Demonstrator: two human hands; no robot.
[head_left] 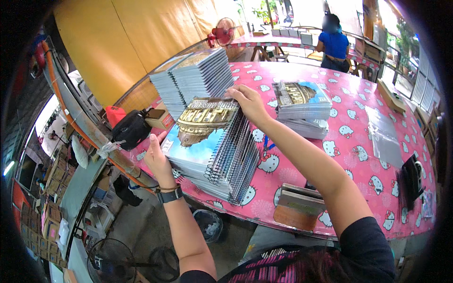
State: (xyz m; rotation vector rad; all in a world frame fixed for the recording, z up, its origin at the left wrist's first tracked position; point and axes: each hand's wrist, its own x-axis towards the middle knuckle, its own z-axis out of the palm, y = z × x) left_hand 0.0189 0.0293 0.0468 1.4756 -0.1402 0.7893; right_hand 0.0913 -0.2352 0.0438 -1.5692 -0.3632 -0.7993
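A tall stack of spiral-bound notebooks (203, 146) stands near the table's left front edge. Its top cover shows a domed building against blue sky, and black wire coils run down the right side. My left hand (158, 159) rests against the stack's left side, fingers stretched out and thumb raised. My right hand (247, 101) grips the far right corner of the top notebook with bent fingers, some hidden behind the edge. Just behind stands another tall notebook stack (188, 75). A lower stack of notebooks (302, 106) sits to the right, past my right forearm.
The table has a pink patterned cloth (351, 141). On it lie grey and brown blocks (299, 207), clear plastic sheets (382, 134), a blue pen (266, 144) and a black bag (130, 129). An orange-and-grey pole (85, 113) borders the left. A person in blue (334, 45) stands far off.
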